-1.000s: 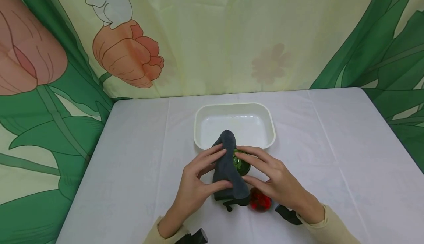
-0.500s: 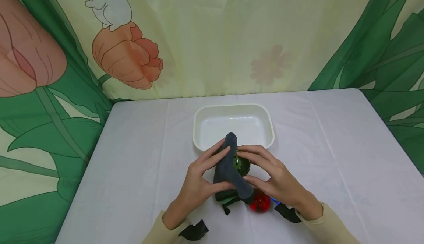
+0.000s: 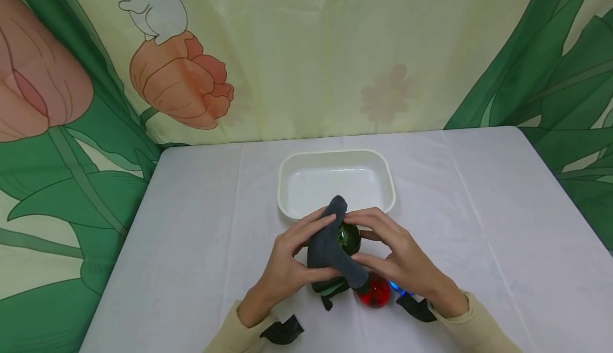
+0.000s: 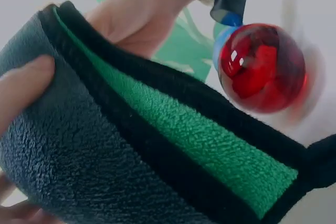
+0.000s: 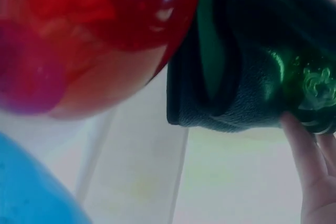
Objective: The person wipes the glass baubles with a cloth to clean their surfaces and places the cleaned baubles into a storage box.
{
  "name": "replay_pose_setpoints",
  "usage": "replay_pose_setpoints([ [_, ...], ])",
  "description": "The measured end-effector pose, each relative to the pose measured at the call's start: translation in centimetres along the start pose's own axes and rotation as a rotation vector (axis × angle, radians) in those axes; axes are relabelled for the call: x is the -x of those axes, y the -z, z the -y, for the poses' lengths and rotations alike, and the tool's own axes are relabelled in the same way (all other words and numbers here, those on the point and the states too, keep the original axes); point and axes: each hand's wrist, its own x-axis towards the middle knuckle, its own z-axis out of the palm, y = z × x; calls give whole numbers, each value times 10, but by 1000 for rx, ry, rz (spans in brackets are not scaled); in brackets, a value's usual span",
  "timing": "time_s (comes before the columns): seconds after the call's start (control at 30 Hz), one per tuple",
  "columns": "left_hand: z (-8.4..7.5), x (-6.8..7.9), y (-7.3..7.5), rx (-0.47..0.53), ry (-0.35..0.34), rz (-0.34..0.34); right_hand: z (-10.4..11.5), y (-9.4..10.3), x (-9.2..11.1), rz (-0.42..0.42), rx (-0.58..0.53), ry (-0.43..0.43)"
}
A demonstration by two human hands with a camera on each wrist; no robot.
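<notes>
A folded dark grey cloth (image 3: pixel 323 249) with black edging is gripped by my left hand (image 3: pixel 280 273), thumb on the near side and fingers on the far side. Its bright green inner face (image 4: pixel 184 135) shows between the edges in the left wrist view. My right hand (image 3: pixel 407 260) holds a clear green ball (image 3: pixel 349 238) against the cloth's right side, fingers above and thumb below. Just below the hands, a clear red ball (image 3: pixel 375 292) sits on the table. A blue ball (image 5: pixel 31 192) lies beside it, mostly hidden by the right hand in the head view.
Behind the hands stands a white rectangular tray (image 3: pixel 335 153) with nothing visible in it. A white cloth covers the table (image 3: pixel 191 236). Printed curtains (image 3: pixel 306 65) hang at the back and sides. Black straps (image 3: pixel 282 331) sit at both wrists.
The cloth has tilted slightly, its upper tip shifting right and toward me, and its lower end moving right over the red ball. Both hands keep their hold. More of the blue ball shows.
</notes>
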Motion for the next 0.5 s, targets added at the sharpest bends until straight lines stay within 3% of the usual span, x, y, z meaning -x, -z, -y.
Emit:
replay_pose_setpoints([
  [0.27, 0, 0, -6, -85, -50, -58, 2, -4, 0, -63, -30, -123],
  [0.5, 0, -1, -12, -9, -86, -116, 9, -3, -2, -48, 4, -188],
])
